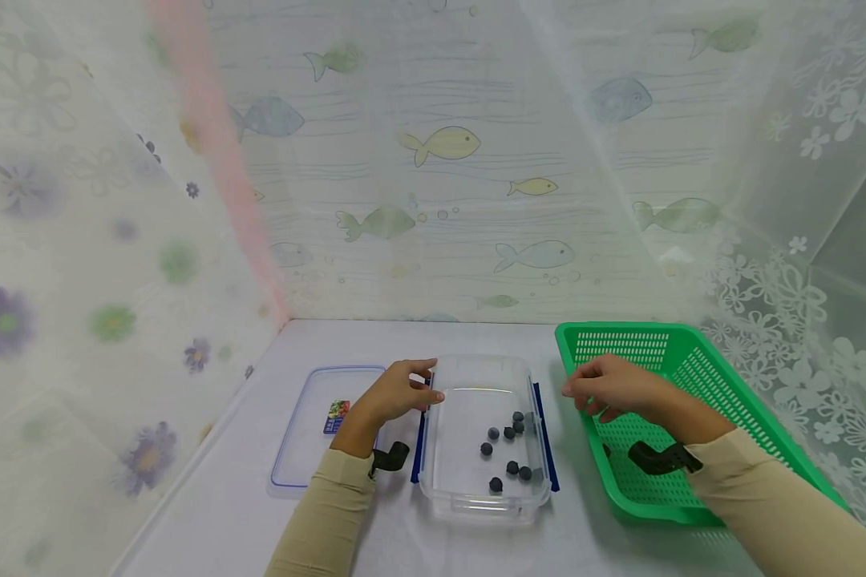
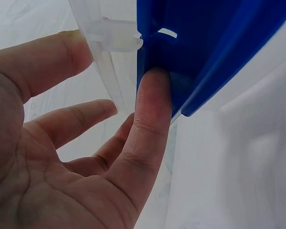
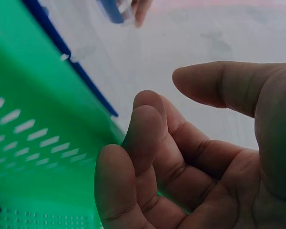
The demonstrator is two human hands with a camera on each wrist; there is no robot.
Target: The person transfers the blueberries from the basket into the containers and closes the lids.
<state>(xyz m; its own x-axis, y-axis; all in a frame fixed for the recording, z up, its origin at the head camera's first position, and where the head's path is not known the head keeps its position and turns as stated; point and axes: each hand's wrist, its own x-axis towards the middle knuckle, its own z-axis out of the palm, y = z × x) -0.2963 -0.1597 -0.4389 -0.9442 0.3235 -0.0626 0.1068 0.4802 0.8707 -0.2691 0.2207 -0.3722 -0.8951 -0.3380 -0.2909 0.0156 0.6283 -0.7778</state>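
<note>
A clear plastic container (image 1: 462, 449) with blue side clips holds several blueberries (image 1: 509, 433). My left hand (image 1: 397, 393) grips its left rim, with thumb and fingertips at the wall. Close up in the left wrist view, one finger presses against the blue clip (image 2: 200, 52) and others touch the clear wall (image 2: 105, 71). My right hand (image 1: 613, 389) hovers over the left edge of the green basket (image 1: 621, 505). Its fingers are loosely bent and hold nothing, and the thumb is apart from them in the right wrist view. Inside the basket lies a dark blueberry (image 1: 606, 450), partly hidden by the basket's side.
Left of the container, a clear lid (image 1: 296, 449) with a blue seal and a fruit label (image 1: 337, 417) lies flat, partly behind my left forearm. The white table (image 1: 216, 521) meets patterned curtains (image 1: 433, 200) at the back and sides.
</note>
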